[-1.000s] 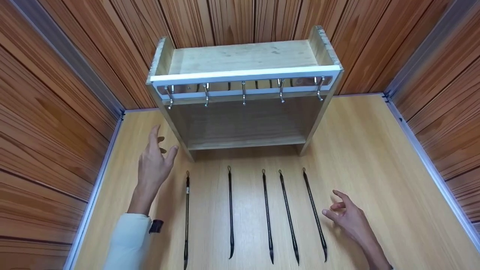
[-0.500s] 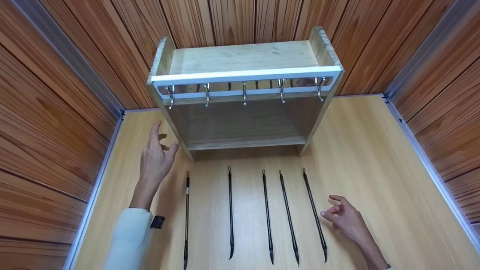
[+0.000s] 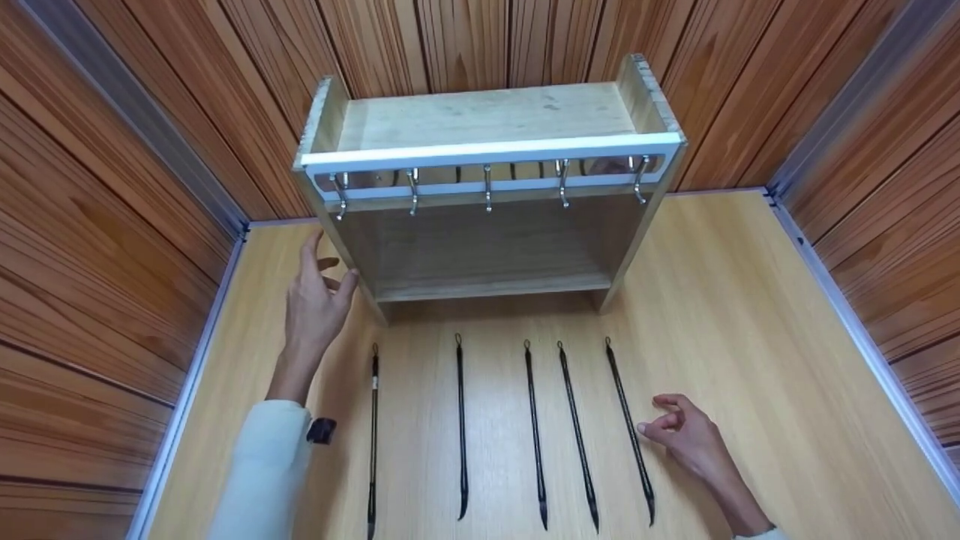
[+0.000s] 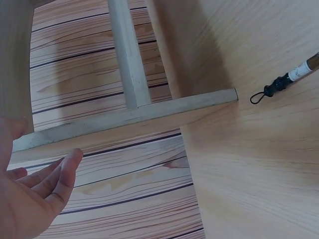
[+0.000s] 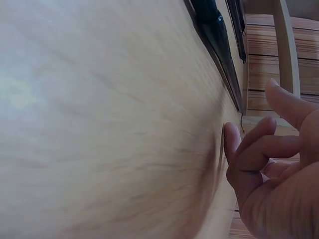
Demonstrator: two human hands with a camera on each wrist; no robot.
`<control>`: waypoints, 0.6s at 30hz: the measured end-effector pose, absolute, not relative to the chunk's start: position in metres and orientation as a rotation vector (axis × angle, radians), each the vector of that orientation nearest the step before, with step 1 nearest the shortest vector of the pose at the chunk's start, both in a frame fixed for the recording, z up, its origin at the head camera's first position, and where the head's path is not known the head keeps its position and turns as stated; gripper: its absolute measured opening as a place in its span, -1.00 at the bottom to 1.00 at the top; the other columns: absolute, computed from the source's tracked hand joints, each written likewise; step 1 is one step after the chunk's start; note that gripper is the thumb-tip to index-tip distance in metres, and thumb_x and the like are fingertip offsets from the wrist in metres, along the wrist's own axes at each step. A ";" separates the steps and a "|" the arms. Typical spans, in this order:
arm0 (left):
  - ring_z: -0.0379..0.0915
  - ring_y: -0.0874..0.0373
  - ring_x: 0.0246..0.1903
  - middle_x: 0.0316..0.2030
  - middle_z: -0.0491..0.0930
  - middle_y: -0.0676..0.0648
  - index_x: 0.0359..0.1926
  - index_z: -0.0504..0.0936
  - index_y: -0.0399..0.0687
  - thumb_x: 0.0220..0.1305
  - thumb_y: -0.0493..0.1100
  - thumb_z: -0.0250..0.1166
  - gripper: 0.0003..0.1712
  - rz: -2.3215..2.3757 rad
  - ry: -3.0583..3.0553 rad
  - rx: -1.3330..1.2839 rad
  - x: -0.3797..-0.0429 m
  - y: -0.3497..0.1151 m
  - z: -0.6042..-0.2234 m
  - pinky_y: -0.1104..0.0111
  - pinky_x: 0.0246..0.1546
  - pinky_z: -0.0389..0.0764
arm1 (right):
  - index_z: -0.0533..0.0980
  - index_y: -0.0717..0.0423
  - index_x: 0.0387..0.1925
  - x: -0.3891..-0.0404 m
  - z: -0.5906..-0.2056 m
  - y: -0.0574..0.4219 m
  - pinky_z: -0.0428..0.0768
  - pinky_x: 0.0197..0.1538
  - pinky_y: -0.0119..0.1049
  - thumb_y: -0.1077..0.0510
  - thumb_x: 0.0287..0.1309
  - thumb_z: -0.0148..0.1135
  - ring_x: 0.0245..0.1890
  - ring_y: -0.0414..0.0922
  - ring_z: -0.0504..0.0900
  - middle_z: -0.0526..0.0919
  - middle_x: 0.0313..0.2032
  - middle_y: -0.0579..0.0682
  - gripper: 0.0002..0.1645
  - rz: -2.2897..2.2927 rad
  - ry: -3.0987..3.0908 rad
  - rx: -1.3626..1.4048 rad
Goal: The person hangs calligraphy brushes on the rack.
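Observation:
Several dark calligraphy brushes with hanging loops lie side by side on the wooden table, tips toward me. The leftmost brush (image 3: 374,435) bears a white label (image 4: 300,71). Behind them stands a wooden rack (image 3: 491,120) with a row of metal hooks (image 3: 488,187) along its front. My left hand (image 3: 316,311) is at the rack's left side, thumb and fingers spread about the side board (image 4: 127,115); whether they touch it I cannot tell. My right hand (image 3: 688,441) hovers just right of the rightmost brush (image 3: 630,431), fingers loosely bent, holding nothing.
Wood-patterned panels (image 3: 465,37) enclose the back and both sides of the table (image 3: 750,300). Metal edging (image 3: 862,322) runs along the right side. The rack's lower shelf (image 3: 491,289) sits just behind the brush loops.
My left hand has moved forward and slightly right, closer to the rack's side. My right hand has come slightly left and lower, its thumb nearer the rightmost brush. Brushes and rack stay put.

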State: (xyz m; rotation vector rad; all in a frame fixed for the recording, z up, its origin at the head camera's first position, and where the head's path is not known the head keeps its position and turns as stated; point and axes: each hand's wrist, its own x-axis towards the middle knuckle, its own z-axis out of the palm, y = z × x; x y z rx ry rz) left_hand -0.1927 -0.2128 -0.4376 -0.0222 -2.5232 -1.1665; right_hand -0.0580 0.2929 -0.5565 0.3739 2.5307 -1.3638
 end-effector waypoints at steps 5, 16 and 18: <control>0.65 -0.10 -0.28 0.10 0.56 -0.38 0.52 0.07 -0.14 0.39 -0.18 0.26 -0.20 -1.175 -2.497 -0.049 -0.197 -0.213 -0.438 0.07 -0.40 0.63 | 0.38 0.41 0.19 -0.058 -0.557 0.293 0.43 -0.53 -0.39 0.16 0.11 0.48 -0.49 -0.10 0.51 0.63 -0.39 -0.02 -0.29 -1.381 2.517 0.385; 0.64 -0.08 -0.24 0.15 0.53 -0.34 0.54 0.05 -0.02 0.40 -0.20 0.24 -0.19 -1.226 -2.489 -0.030 -0.204 -0.212 -0.438 0.09 -0.36 0.63 | 0.43 0.40 0.16 -0.058 -0.559 0.288 0.43 -0.51 -0.39 0.20 0.10 0.48 -0.39 -0.09 0.53 0.62 -0.39 0.01 -0.35 -1.451 2.464 0.428; 0.63 -0.08 -0.20 0.19 0.49 -0.33 0.55 0.04 0.00 0.41 -0.22 0.23 -0.19 -1.241 -2.491 -0.031 -0.206 -0.212 -0.439 0.09 -0.34 0.63 | 0.45 0.39 0.14 -0.058 -0.560 0.287 0.43 -0.51 -0.38 0.19 0.11 0.48 -0.38 -0.08 0.53 0.62 -0.39 0.01 -0.37 -1.440 2.470 0.433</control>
